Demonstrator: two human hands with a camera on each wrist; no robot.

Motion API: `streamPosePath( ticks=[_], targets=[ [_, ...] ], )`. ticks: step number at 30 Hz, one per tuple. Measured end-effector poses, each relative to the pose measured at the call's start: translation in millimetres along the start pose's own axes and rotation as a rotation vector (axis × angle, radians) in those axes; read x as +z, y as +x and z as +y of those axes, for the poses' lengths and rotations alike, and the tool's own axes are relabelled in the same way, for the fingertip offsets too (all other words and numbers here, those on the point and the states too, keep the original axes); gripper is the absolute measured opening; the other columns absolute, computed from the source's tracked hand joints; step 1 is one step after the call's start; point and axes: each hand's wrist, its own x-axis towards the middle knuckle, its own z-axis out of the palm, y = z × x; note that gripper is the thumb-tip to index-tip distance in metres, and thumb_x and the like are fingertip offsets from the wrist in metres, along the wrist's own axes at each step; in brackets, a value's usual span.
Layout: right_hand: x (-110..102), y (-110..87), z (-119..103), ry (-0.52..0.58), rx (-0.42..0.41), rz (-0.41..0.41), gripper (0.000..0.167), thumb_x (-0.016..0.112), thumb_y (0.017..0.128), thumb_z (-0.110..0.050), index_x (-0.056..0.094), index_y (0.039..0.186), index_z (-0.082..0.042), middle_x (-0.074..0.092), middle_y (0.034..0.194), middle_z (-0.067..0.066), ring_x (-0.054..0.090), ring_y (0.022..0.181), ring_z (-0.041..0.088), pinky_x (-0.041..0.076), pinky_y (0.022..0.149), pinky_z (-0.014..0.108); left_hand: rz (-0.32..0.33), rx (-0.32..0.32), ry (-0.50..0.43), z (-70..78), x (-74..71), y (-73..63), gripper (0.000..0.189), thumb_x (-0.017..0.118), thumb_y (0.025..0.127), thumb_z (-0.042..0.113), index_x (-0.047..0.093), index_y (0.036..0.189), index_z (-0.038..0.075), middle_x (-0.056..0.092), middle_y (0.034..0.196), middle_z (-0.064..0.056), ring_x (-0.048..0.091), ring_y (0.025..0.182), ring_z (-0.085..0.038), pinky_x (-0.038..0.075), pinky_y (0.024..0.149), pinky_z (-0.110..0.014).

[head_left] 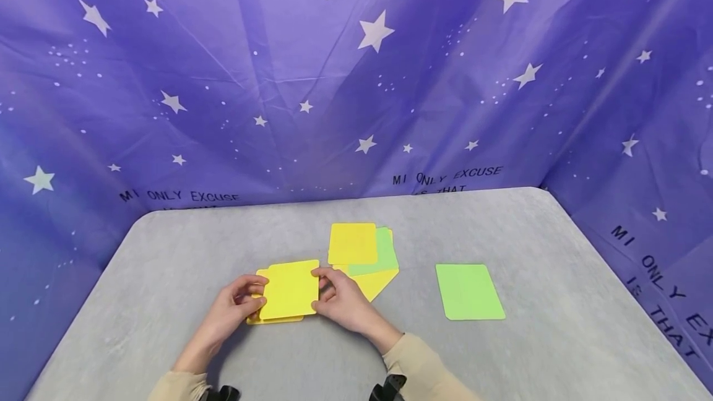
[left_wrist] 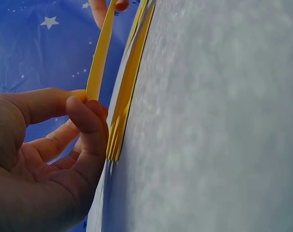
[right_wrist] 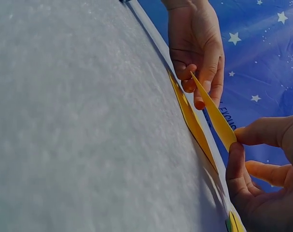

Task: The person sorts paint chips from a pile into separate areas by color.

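Note:
Between both hands a yellow square card (head_left: 289, 289) is held just above the table. My left hand (head_left: 227, 312) pinches its left edge between thumb and fingers. Its right edge is pinched by my right hand (head_left: 348, 302). Below it lie several more yellow cards (left_wrist: 121, 123), loosely piled, their edges showing past the held one in the head view. In the right wrist view the held card (right_wrist: 216, 118) is seen edge-on, apart from the yellow pile (right_wrist: 197, 130) on the table.
Behind the right hand is an overlapping group of yellow cards (head_left: 353, 243) with a green card (head_left: 387, 252) among them. A single green card (head_left: 470, 293) lies farther right on the grey table (head_left: 529, 234). A purple star-patterned cloth (head_left: 312, 67) hangs behind.

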Motion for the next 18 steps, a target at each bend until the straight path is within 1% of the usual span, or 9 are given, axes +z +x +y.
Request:
streamPosePath(
  ticks=[3, 6, 12, 18],
  targets=[
    [5, 2.5, -2, -0.027, -0.002, -0.013, 0.051, 0.072, 0.08, 0.004, 0.052, 0.127, 0.007, 0.052, 0.095, 0.006, 0.057, 0.07, 0.008, 0.049, 0.063, 0.021, 0.011, -0.012, 0.022, -2.7, -5.6, -2.4, 0.039, 0.067, 0.085, -0.003, 0.055, 0.121, -0.007, 0.059, 0.101, -0.014, 0.057, 0.073, -0.018, 0.05, 0.059, -0.028],
    [8, 5.4, -2, -0.068, -0.003, -0.031, 0.05, 0.072, 0.081, 0.001, 0.053, 0.127, 0.005, 0.054, 0.094, 0.004, 0.055, 0.066, 0.005, 0.048, 0.063, 0.02, 0.01, -0.026, 0.025, -4.8, -10.9, -4.2, 0.039, 0.066, 0.085, -0.001, 0.054, 0.122, -0.007, 0.058, 0.101, -0.014, 0.058, 0.074, -0.018, 0.051, 0.06, -0.029],
    [12, 8.2, 0, -0.161, 0.019, -0.069, 0.052, 0.074, 0.082, -0.006, 0.053, 0.129, 0.002, 0.054, 0.089, -0.002, 0.05, 0.059, 0.001, 0.044, 0.058, 0.019, -0.022, -0.058, 0.044, -5.9, -17.6, -5.9, 0.036, 0.063, 0.088, 0.0, 0.052, 0.123, -0.008, 0.057, 0.097, -0.013, 0.057, 0.073, -0.02, 0.051, 0.06, -0.031],
    [14, 12.0, -1, -0.311, 0.011, -0.092, 0.051, 0.075, 0.082, -0.014, 0.056, 0.129, -0.001, 0.053, 0.085, -0.007, 0.046, 0.059, 0.001, 0.04, 0.055, 0.018, -0.026, -0.059, 0.083, -4.7, -19.8, -5.6, 0.035, 0.061, 0.09, 0.002, 0.052, 0.123, -0.007, 0.058, 0.095, -0.012, 0.056, 0.072, -0.021, 0.05, 0.059, -0.031]
  ],
)
